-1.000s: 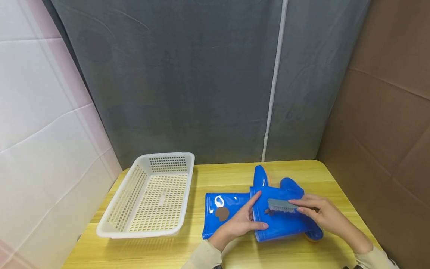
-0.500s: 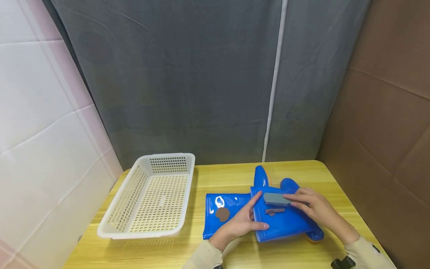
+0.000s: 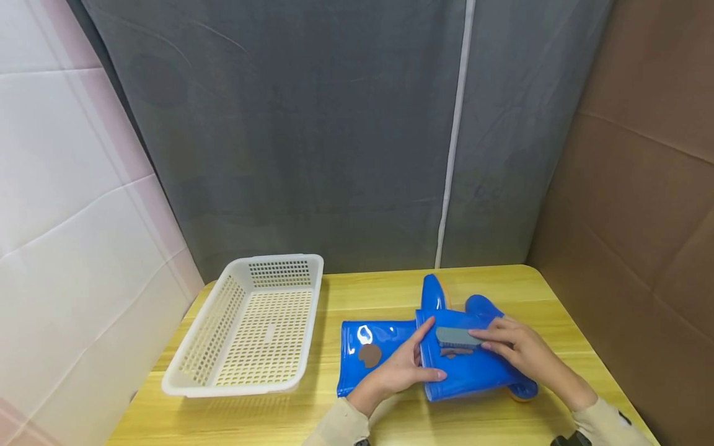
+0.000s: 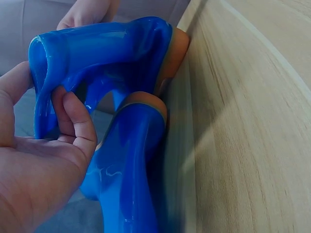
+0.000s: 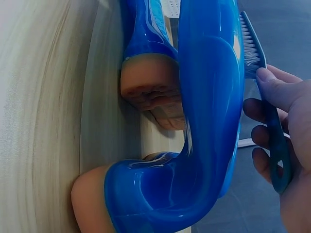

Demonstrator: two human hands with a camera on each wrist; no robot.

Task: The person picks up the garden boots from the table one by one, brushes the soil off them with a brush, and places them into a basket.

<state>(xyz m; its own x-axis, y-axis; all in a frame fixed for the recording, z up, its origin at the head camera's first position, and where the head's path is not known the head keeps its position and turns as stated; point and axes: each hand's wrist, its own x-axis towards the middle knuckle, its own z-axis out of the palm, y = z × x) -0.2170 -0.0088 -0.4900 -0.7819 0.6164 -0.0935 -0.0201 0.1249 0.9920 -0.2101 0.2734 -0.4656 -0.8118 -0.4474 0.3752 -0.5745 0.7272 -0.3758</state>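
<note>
My left hand (image 3: pixel 401 368) is clamped on the upper blue boot (image 3: pixel 474 378) at its open end, the shaft stretching rightward from that grip. My right hand (image 3: pixel 515 347) pinches the brush (image 3: pixel 454 337) above the same shaft, bristles against it (partly hiding a brown patch (image 3: pixel 456 352)). This boot lies across the lower blue boot (image 3: pixel 393 334), nearer the right edge of the worktop (image 3: pixel 558 310); the white basket (image 3: pixel 234 390) stands by the left edge.
</note>
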